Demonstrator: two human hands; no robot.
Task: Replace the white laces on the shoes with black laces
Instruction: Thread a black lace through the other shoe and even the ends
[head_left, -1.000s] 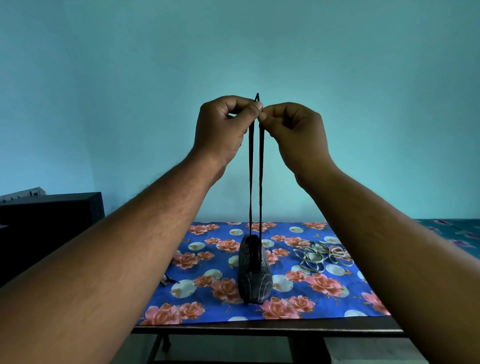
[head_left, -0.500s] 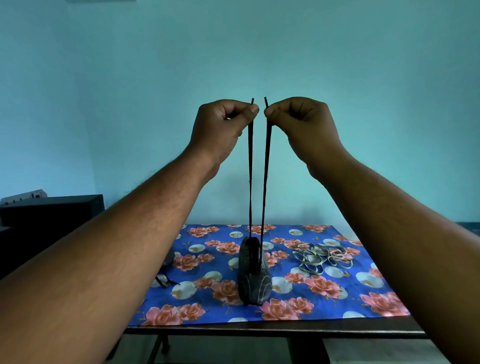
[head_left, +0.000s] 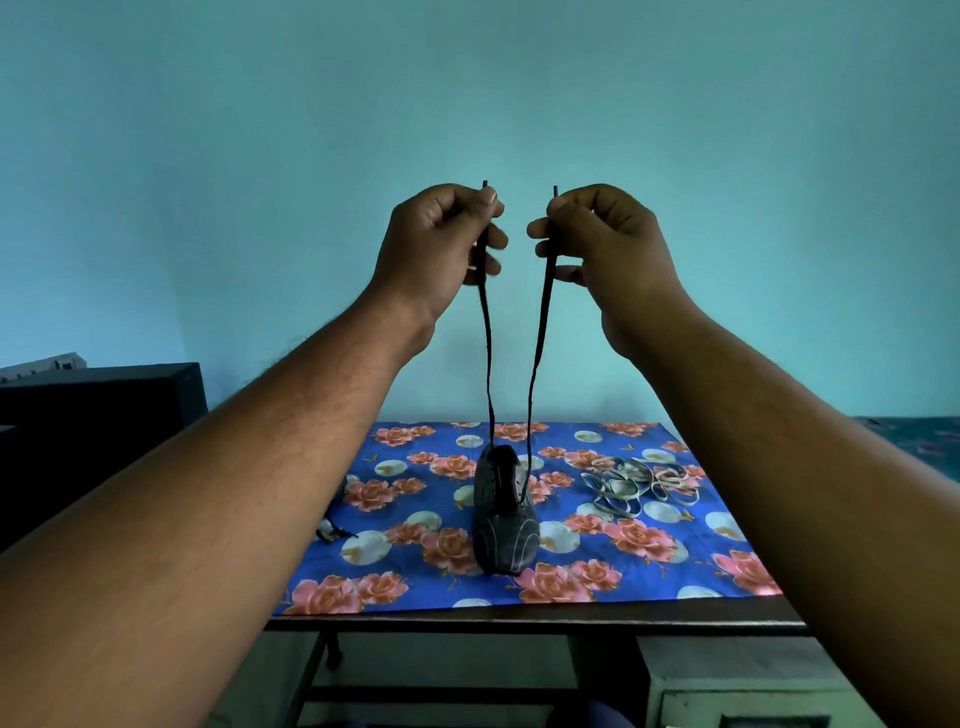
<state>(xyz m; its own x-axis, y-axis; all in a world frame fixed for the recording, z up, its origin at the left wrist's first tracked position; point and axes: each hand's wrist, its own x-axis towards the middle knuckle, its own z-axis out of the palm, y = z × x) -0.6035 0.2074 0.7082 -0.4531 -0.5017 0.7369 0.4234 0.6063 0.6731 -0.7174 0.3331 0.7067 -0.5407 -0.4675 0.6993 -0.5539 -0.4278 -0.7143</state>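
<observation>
Head view: left hand (head_left: 439, 244) pinches one end of black lace (head_left: 487, 358), right hand (head_left: 602, 244) pinches other end, both raised, apart. Lace runs down into dark shoe (head_left: 503, 512) on floral cloth (head_left: 727, 551). White laces (head_left: 641, 483) right of shoe.

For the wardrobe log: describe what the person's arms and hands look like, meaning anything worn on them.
Both forearms are bare as far as the view reaches: no sleeves, gloves, watch, bracelets or rings show. The left hand and right hand are bare too, with short nails. Fine hair shows along the left forearm. The right forearm is likewise uncovered.
</observation>
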